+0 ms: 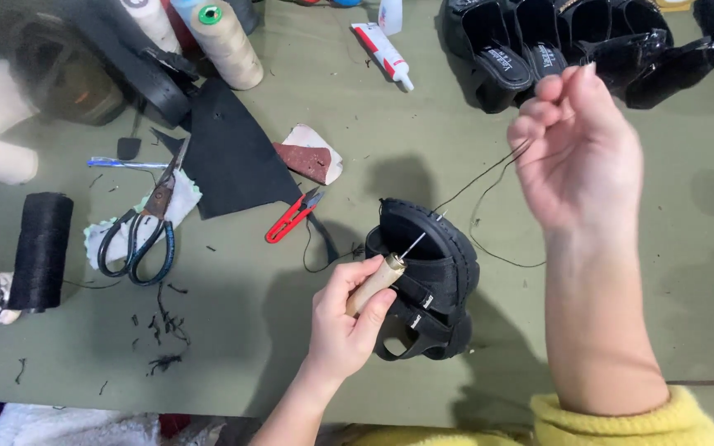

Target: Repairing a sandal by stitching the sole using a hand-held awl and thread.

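Stitching the sole: left hand [342,318] grips the awl [378,281] at the black shoe [431,277]; right hand [580,153] pinches the thread [481,177], which needs pulling taut.

Lighting: even, bright overhead; soft shadows under right hand [582,149] and shoe [431,281]; hand motion-blurred; corners dim
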